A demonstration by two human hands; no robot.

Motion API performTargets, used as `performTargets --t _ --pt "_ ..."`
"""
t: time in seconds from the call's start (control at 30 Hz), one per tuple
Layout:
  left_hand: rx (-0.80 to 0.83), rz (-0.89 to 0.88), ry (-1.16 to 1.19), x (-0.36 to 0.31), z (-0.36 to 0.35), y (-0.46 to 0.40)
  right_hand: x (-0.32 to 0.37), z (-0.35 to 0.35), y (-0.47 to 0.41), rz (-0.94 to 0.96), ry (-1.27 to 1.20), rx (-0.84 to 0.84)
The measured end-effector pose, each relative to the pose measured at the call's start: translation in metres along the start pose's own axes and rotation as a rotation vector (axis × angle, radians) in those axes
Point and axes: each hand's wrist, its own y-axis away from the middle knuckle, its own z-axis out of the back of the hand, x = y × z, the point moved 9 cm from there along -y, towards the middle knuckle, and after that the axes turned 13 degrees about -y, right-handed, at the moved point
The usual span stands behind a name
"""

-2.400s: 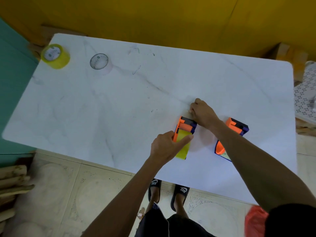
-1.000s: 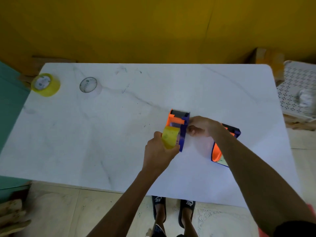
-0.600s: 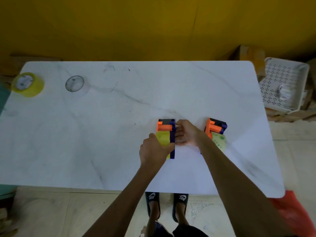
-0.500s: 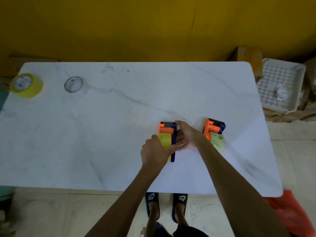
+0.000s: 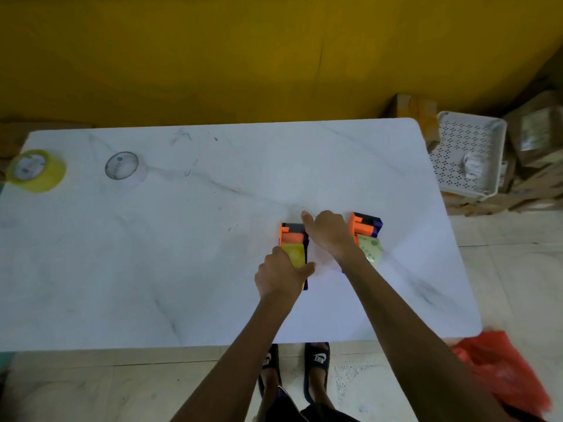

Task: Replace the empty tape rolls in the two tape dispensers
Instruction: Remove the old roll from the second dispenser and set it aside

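Two orange-and-blue tape dispensers lie side by side on the white marble table, right of centre. The left dispenser carries a yellow tape roll. My left hand grips its near end, thumb on the right side. The right dispenser holds a pale, dotted roll and nothing touches it. My right hand hovers between the two dispensers, palm down, index finger stretched over the left dispenser's far right corner. I see nothing in that hand. Its forearm hides part of the right dispenser.
A yellow tape roll and a pale roll stand at the table's far left. Off the right edge sit a white perforated basket and cardboard boxes. A red bag lies on the floor.
The left dispenser was lifted and turned, then set back down flat. My right hand has come off its side and risen toward its far end. My left hand keeps its grip.
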Motion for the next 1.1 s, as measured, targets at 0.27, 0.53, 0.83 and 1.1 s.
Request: performTargets --t 0.27,0.53,0.83,1.1 --pt "-0.332 -0.375 0.177 -0.052 0.053 0.023 -0.027 0.103 0.026 0.114 -0.114 -0.359" --pt "0.104 -0.279 0.402 -0.11 -0.032 0.02 -0.138 0.109 0.037 -0.301 -0.363 -0.293" --pt "0.143 -0.338 0.461 -0.125 -0.056 0.018 -0.152 0.083 0.04 -0.36 -0.694 -0.19" --pt "0.17 -0.379 0.453 -0.125 -0.056 0.013 -0.115 0.092 0.031 -0.041 -0.567 -0.057"
